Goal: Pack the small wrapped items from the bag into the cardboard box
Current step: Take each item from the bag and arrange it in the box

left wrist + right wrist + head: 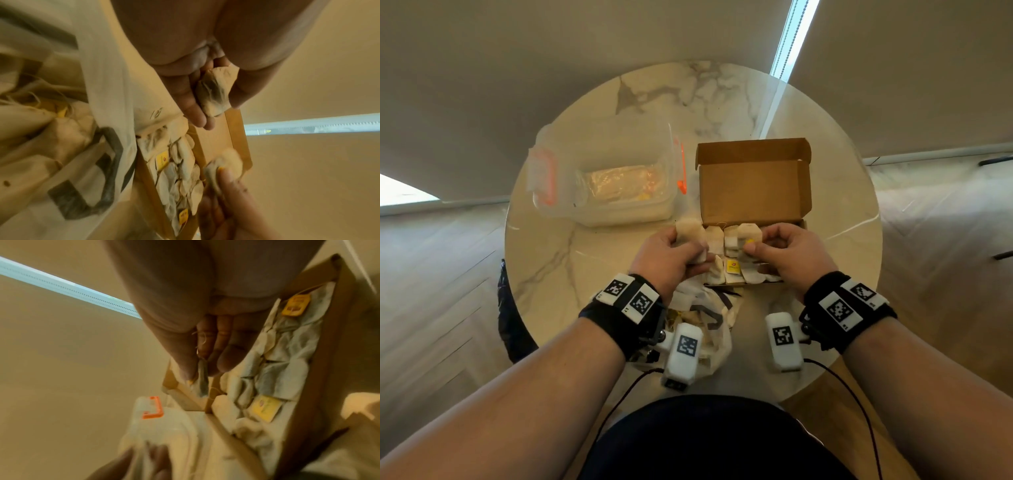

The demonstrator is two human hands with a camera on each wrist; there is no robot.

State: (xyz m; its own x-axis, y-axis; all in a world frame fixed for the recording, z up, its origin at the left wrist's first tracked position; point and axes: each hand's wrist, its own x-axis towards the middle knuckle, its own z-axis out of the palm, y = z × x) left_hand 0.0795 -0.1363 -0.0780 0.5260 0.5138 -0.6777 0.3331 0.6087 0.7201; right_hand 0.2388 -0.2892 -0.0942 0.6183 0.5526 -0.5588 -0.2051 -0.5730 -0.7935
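An open cardboard box (753,185) sits on the round marble table; its near half holds several tea bags (736,270) with yellow tags. My left hand (671,253) grips a tea bag (690,231) just left of the box; the left wrist view shows that bag (214,94) between my fingers and thumb. My right hand (787,250) pinches another tea bag (749,234) over the box's near part; in the right wrist view it hangs as a thin bag (202,379) from my fingertips. A white plastic bag (709,329) with more tea bags lies under my left wrist.
A clear plastic container (619,181) with orange clips stands left of the box, its lid (541,178) leaning beside it. The table edge (517,281) curves close at the left. Wood floor surrounds the table.
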